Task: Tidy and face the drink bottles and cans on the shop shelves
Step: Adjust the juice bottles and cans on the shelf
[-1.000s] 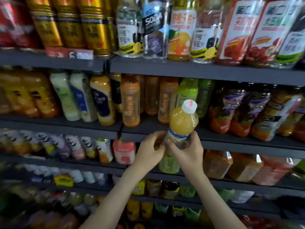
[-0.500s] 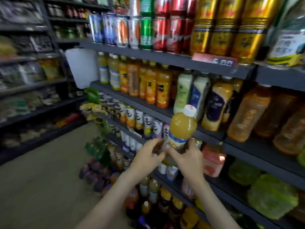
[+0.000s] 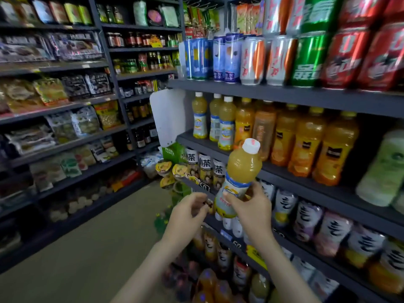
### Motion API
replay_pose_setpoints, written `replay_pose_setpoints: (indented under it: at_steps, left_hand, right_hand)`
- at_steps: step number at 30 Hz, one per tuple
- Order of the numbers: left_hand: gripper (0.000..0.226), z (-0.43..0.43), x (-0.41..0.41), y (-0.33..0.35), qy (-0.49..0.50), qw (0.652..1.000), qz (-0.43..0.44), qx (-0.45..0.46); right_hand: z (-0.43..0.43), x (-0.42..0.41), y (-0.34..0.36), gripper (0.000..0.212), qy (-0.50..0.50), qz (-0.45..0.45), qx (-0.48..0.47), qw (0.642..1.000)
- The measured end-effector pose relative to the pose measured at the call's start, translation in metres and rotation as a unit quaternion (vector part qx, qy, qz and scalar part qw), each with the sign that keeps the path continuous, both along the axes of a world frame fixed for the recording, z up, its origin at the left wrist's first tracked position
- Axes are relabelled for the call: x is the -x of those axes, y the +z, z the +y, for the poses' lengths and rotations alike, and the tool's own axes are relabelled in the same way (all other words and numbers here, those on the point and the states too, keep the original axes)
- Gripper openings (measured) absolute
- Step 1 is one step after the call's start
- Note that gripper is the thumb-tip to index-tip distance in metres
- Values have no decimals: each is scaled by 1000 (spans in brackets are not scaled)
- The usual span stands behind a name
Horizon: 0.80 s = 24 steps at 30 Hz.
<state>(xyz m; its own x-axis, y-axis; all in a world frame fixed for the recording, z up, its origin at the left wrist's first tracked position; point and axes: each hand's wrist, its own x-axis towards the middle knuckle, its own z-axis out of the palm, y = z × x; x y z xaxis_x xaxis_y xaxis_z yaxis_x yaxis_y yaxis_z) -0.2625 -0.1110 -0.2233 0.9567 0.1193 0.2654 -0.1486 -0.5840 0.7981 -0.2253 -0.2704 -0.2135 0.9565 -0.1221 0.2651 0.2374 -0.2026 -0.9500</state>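
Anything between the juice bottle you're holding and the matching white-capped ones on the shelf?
Nothing visible. The right hand holds the juice bottle in open air, below and right of the matching white-capped bottles. The left hand is beside it, clear of that path.

open aisle floor (image 3: 87,248) left, close-packed juice bottles (image 3: 303,141) filling the shelf (image 3: 284,97) right

a yellow juice bottle (image 3: 240,169), white-capped with a blue-and-white label, before dark grey shelves (image 3: 284,96) of blue cans (image 3: 197,57), silver-and-orange cans (image 3: 251,60), a green can (image 3: 310,57), red cans (image 3: 341,60) and orange bottles (image 3: 303,145) with yellow caps and black labels.
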Motion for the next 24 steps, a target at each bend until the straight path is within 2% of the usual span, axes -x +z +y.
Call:
replay_pose_setpoints:
  at_steps: [9, 17, 20, 24]
  left_hand:
    - [29, 85, -133, -3, 12, 999, -46, 24]
    - [27, 141, -237, 8, -29, 996, -85, -2]
    - [20, 148, -266, 11, -52, 993, -101, -5]
    - [15, 134, -295, 21, -90, 988, -129, -3]
  right_hand:
    - [100, -138, 0, 42, 10, -13, 18, 1000]
    - [170, -226, 3, 42, 13, -7, 3, 1000]
    - [174, -238, 3, 41, -23, -9, -2, 1000]
    - [169, -235, 3, 40, -118, -30, -7, 993]
